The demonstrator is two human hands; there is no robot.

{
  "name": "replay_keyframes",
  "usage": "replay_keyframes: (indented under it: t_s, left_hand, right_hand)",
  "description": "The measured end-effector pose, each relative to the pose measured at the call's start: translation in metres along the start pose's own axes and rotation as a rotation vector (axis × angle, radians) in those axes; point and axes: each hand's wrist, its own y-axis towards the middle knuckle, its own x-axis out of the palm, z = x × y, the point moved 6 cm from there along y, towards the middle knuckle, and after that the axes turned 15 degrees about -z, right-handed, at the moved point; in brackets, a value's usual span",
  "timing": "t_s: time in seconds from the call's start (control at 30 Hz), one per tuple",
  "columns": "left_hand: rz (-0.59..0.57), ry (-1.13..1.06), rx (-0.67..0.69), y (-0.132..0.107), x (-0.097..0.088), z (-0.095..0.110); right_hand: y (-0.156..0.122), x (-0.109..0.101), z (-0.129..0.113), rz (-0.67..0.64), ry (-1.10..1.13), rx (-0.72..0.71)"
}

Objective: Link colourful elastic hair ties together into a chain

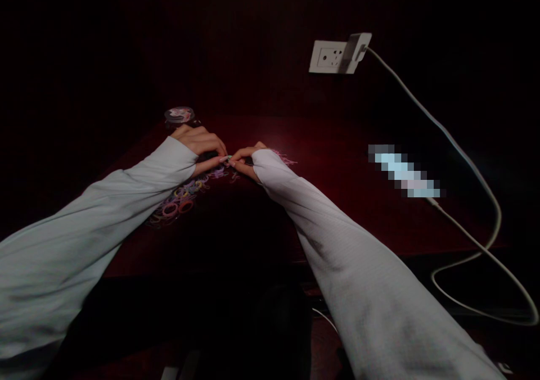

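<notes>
My left hand point(205, 144) and my right hand point(248, 156) meet over the table, thumbs and fingertips pinched close together. Between them is a small pale green hair tie point(229, 157), mostly covered by the fingers. Below my left hand and forearm lies a loose pile of colourful hair ties point(185, 194), purple and yellow ones among larger red-orange rings. Thin pink hair ties point(286, 157) stick out behind my right wrist. A few dark strands point(235, 176) lie just under the fingertips.
A round tub point(179, 114) with a printed lid stands behind my left hand. On the dark red table point(329, 217), a blurred-out phone-like object point(405, 172) is joined to a white cable point(447, 135). The cable runs to a charger point(358, 47) in the wall socket point(329, 57).
</notes>
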Motion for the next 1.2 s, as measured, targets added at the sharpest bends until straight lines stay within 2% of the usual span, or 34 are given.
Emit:
replay_keyframes:
  t_s: [0.13, 0.27, 0.4, 0.6, 0.7, 0.83, 1.0, 1.1, 1.2]
  left_hand:
    - [0.006, 0.010, 0.000, 0.000, -0.001, 0.000]
    - [-0.039, 0.068, 0.006, -0.001, -0.001, 0.003]
    - [-0.060, 0.102, 0.001, -0.001, 0.000, 0.004]
    - [-0.002, 0.057, 0.007, -0.001, 0.001, 0.004]
    - [0.039, -0.002, -0.029, -0.001, 0.001, 0.000]
    - [0.049, 0.009, -0.076, -0.002, 0.001, -0.007]
    - [0.116, 0.100, -0.236, -0.017, -0.010, -0.029]
    - [0.175, 0.101, -0.378, -0.031, -0.020, -0.054]
    - [0.267, -0.087, -0.597, -0.048, -0.027, -0.088]
  right_hand:
    - [0.002, -0.003, 0.007, 0.048, -0.001, 0.066]
    - [0.002, -0.006, 0.009, 0.096, -0.011, 0.108]
    - [-0.001, -0.006, 0.004, 0.091, -0.022, 0.095]
    - [-0.001, -0.006, -0.001, 0.071, -0.054, 0.075]
    - [-0.002, -0.019, 0.005, 0.135, -0.072, 0.106]
    - [-0.015, -0.052, 0.025, 0.258, -0.194, 0.181]
    - [-0.028, -0.077, 0.050, 0.302, -0.299, 0.235]
    - [-0.028, -0.078, 0.054, 0.316, -0.319, 0.236]
    - [-0.027, -0.072, 0.054, 0.287, -0.340, 0.268]
